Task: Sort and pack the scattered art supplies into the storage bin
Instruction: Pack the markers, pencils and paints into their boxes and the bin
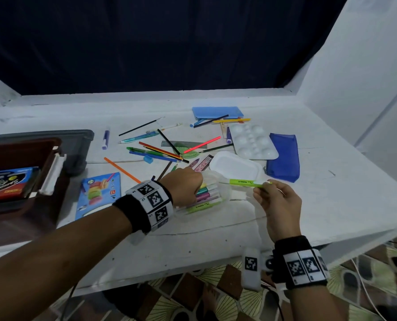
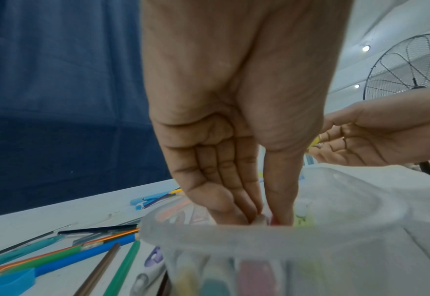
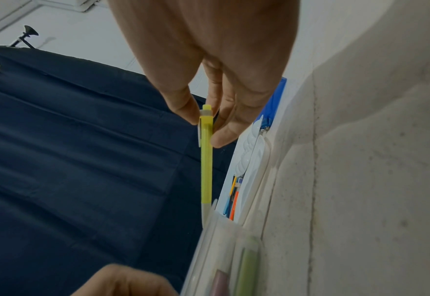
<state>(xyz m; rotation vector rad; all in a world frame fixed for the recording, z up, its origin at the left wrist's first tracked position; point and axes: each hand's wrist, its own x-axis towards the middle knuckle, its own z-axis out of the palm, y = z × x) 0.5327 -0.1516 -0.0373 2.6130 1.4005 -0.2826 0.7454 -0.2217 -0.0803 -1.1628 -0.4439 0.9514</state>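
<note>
- Right hand [image 1: 278, 200] is pinching a lime-green pen [image 1: 248, 182] by its back end, thumb and fingertips tight on the barrel. The pen lies roughly level, its front end over the rim of the clear marker box [image 1: 224, 192].
- Left hand [image 1: 183, 186] reaches down into that clear box. In the left wrist view its fingers [image 2: 224, 180] are straight and pressed close together, tips down among the markers [image 1: 207, 195]. Can't tell if they're actually grabbing one.
- The box's white lid [image 1: 235, 166] sits just behind the box, open side up.
- Behind the box there's a loose heap of pencils and pens [image 1: 160, 149], a white paint palette [image 1: 253, 141] and a blue pouch [image 1: 284, 157].
- The storage bin [image 1: 51, 154] is well off to the left of the box, with a colourful pack [image 1: 10, 181] inside.
- A crayon pack [image 1: 99, 193] lies flat between the bin and the box.
</note>
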